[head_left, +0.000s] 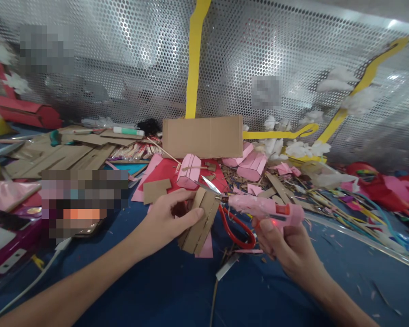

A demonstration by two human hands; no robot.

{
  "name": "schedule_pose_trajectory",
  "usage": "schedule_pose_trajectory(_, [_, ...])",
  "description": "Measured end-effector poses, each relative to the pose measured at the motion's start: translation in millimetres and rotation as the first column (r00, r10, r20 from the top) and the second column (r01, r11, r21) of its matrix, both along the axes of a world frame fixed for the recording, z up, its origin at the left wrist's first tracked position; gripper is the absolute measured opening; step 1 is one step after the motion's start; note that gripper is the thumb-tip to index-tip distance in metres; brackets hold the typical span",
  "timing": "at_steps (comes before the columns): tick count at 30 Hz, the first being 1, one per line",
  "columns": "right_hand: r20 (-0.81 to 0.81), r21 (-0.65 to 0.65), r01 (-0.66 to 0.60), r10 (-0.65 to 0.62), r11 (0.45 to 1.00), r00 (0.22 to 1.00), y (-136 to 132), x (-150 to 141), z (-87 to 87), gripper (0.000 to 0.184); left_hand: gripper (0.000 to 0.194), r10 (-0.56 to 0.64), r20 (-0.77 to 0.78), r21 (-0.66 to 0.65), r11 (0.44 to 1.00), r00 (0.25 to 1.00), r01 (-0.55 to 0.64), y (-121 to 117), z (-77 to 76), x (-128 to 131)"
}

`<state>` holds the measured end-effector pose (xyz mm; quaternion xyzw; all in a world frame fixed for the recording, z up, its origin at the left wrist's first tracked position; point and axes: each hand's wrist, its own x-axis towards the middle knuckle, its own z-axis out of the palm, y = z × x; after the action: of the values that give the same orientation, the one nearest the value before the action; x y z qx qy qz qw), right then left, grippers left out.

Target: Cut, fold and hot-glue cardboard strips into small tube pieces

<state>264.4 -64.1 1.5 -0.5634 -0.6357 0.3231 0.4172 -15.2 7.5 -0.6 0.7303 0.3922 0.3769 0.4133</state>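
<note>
My left hand (177, 213) is closed around a folded piece of brown cardboard (199, 225), holding it tilted above the blue table. In my right hand (282, 240) is a pink glue gun (262, 208), a red light glowing on its body. Its nozzle reaches the cardboard's upper right edge; whether it touches cannot be made out. Behind and below the glue gun lie red-handled scissors (236, 231), blades pointing up and left. Just beyond the cardboard rests a small pink folded paper shape (189, 171) on red sheets.
A large cardboard panel (202, 137) stands at the back with a yellow strip (195, 59) rising behind it. Cardboard pieces (54, 159) heap at the left. Scraps and sticks (341, 204) litter the right. A white cable (34, 281) runs along the left, and perforated metal (150, 54) closes the back.
</note>
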Motion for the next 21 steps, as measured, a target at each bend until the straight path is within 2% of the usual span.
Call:
schedule_pose_trajectory(5, [0.054,0.037,-0.035,0.033,0.999,0.998,1.0,-4.1,7.4,0.06,0.034,0.008,0.023,0.007,1.0,1.0,-0.009,0.3,1.1,-1.0])
schedule_pose_trajectory(12, [0.09,0.033,-0.005,0.002,0.999,0.996,-2.7,-7.8,10.3,0.058,0.037,0.011,0.034,0.004,1.0,0.999,-0.011,0.8,-0.2,-0.6])
schedule_pose_trajectory(21, [0.008,-0.019,0.013,-0.013,1.0,1.0,-2.2,-7.1,5.2,0.058,0.038,-0.001,0.04,-0.009,1.0,0.999,0.002,-0.6,2.0,-0.2])
